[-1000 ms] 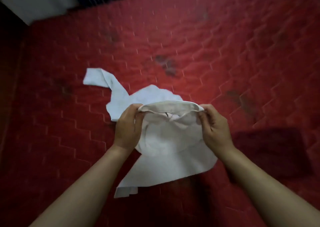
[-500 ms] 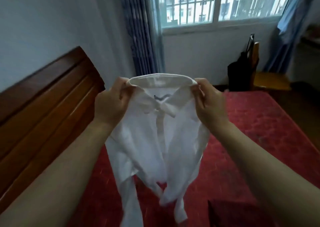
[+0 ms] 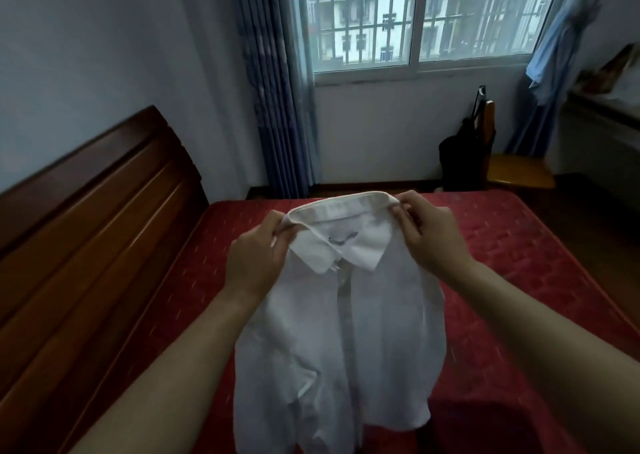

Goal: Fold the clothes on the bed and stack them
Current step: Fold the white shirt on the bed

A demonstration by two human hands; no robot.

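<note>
White shirt (image 3: 343,332) hung unfolded above red bed (image 3: 519,253), left hand (image 3: 256,259) and right hand (image 3: 429,239) pinching collar ends; folding not begun, no stack visible.

A white collared shirt (image 3: 346,332) hangs upright in the air above the red bed (image 3: 519,263), its front facing the camera. It is held at both ends of the collar, which stands open at the top with its points folded down. The buttoned placket runs down the middle, and the crumpled lower body hangs loose.
</note>
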